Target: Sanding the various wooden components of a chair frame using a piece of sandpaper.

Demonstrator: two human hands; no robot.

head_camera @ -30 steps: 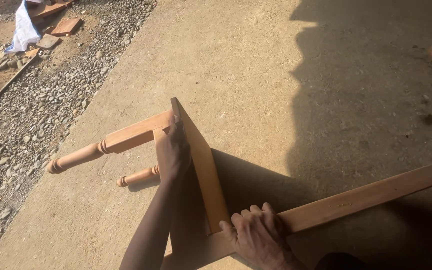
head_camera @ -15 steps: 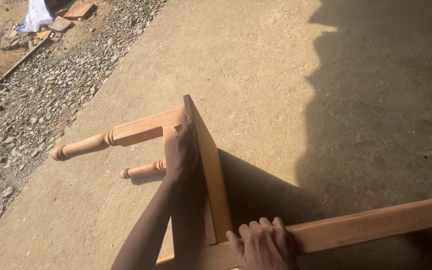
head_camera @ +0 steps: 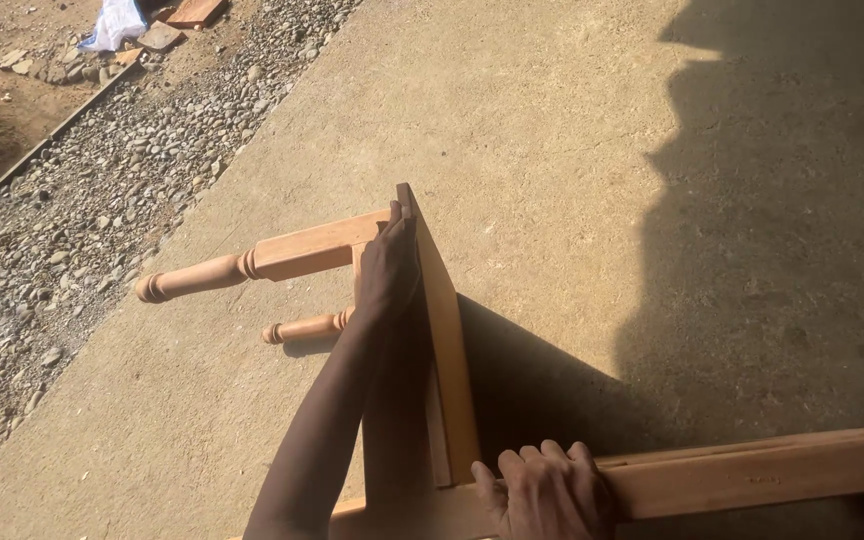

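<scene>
Two hands [head_camera: 472, 400], smooth wooden stool [head_camera: 442, 330], turned legs [head_camera: 202, 277]

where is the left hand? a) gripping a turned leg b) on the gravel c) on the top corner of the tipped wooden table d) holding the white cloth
c, the left hand grips the upper corner of the table, which lies on its side, while the right hand holds the leg near the bottom edge.

Stool [head_camera: 437, 330] lies on its side on concrete [head_camera: 552, 120] (gravel [head_camera: 102, 200] to its left)
</scene>
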